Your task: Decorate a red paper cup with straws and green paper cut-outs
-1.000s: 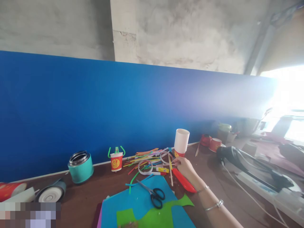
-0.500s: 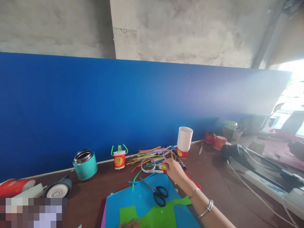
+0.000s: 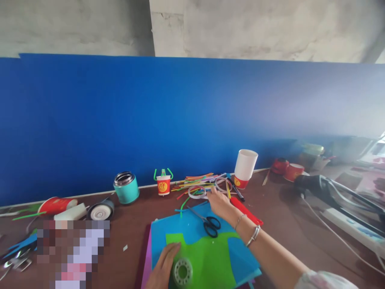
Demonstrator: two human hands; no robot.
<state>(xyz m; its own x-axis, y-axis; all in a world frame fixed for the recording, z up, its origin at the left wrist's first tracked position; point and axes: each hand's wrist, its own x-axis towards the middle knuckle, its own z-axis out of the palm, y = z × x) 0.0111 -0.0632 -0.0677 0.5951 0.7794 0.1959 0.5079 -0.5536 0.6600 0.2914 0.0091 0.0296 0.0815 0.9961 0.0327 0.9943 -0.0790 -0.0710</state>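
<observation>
Worktable seen from the wearer's head, with the scissors (image 3: 205,219) taken as the clock's centre. The scissors lie on a blue sheet (image 3: 243,257), their handles toward 5 o'clock, just beside the edge of the green paper (image 3: 207,261) spread over that sheet. Between 7 and 8 o'clock, the left hand (image 3: 163,264) lies over the green paper, unclenched, fingers straight and side by side; a roll of tape (image 3: 177,273) is just beside it at 7 o'clock. At 1 o'clock, the right hand (image 3: 220,202) reaches the near edge of the drinking straws (image 3: 198,179), its fingers bent downward beside a white ring (image 3: 197,197); whether they pinch anything cannot be told at this angle. Paper cups (image 3: 246,166) stand stacked beyond, also near 1 o'clock.
</observation>
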